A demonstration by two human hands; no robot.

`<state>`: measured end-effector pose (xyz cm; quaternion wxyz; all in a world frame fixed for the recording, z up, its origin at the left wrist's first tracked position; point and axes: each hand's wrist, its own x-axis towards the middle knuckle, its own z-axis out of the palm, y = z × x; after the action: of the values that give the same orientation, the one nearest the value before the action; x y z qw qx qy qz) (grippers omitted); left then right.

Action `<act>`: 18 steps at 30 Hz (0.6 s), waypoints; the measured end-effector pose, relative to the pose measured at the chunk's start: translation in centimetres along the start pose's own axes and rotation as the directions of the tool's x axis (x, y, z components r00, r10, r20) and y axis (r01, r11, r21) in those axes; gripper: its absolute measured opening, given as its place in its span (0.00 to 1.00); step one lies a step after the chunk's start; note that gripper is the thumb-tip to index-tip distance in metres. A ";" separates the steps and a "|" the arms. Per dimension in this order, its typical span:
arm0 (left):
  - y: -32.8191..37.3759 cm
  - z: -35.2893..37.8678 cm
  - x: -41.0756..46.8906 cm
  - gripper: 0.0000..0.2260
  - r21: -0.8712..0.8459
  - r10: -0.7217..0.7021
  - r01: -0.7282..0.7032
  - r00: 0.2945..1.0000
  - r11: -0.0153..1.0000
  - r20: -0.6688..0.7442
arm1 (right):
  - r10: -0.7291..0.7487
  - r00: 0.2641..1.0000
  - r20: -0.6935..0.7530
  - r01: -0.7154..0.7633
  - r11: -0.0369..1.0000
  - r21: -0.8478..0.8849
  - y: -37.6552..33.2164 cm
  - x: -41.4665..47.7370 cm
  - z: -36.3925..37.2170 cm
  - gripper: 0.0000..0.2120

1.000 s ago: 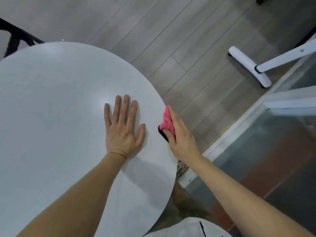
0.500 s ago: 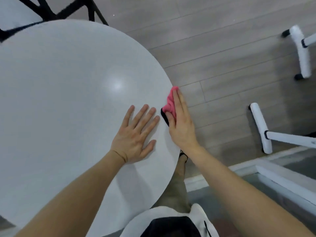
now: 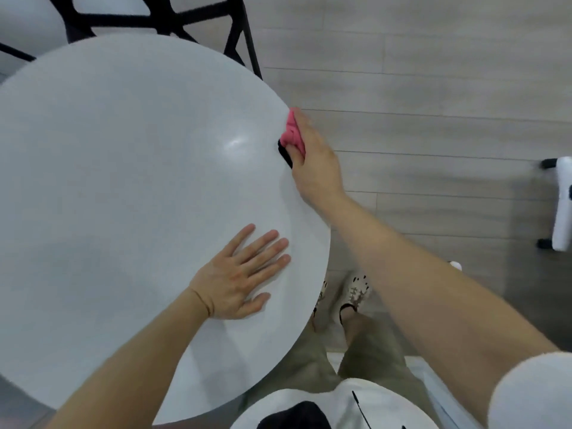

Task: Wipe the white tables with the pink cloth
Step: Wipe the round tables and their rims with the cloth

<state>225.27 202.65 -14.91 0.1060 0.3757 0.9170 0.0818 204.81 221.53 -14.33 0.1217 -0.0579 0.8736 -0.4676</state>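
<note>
Pale grey wood-look planks cover the floor (image 3: 418,88), running across the view in long boards. A black angular chair frame (image 3: 238,35) stands at the top, and a white bar on black casters (image 3: 563,205) lies at the right edge.

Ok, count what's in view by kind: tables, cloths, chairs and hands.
Tables: 1, the white round table
Cloths: 1, the pink cloth, at the table's rim
Chairs: 1, the black-framed chair behind the table
Hands: 2, the left hand flat on the table and the right hand holding the cloth
Total: 5
</note>
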 end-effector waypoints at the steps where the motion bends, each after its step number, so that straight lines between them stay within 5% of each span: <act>1: 0.1 0.0 -0.1 0.36 -0.006 -0.002 0.002 1.000 1.000 -0.001 | 0.017 1.000 -0.008 -0.017 1.000 0.006 0.6 -2.3 -0.3 0.31; 6: 0.2 0.0 0.9 0.30 0.019 -0.033 0.035 0.993 0.999 -0.111 | 0.058 0.991 0.124 -0.057 0.998 -0.011 1.7 -8.6 -3.0 0.35; 9: -2.3 -2.6 5.0 0.24 -0.050 -0.363 0.371 0.861 0.927 -0.355 | 0.009 0.983 0.182 -0.003 0.999 -0.036 -0.5 -0.9 -2.3 0.34; 11: -6.0 -4.7 8.0 0.22 -0.183 -0.620 0.624 0.612 0.760 -0.490 | -0.045 0.968 0.247 0.066 0.995 -0.079 -3.0 6.9 -0.2 0.33; 13: -10.7 -6.2 10.6 0.21 -0.305 -0.809 0.817 0.296 0.490 -0.508 | -0.081 0.921 0.381 0.111 0.992 -0.058 -5.3 13.0 2.0 0.32; 16: -17.4 -6.6 13.2 0.24 -0.417 -0.929 0.908 -0.189 -0.042 -0.318 | -0.138 0.854 0.502 0.154 0.988 0.011 -6.4 15.9 3.1 0.34; 18: -20.2 -6.4 14.5 0.27 -0.386 -0.913 0.872 -0.381 -0.301 -0.147 | -0.128 0.840 0.528 0.122 0.991 0.047 -5.1 14.3 1.3 0.36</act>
<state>199.96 198.24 -15.34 -0.0451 -0.5522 0.8283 0.0831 191.28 214.56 -13.06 0.3273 -0.2407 0.7978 -0.4454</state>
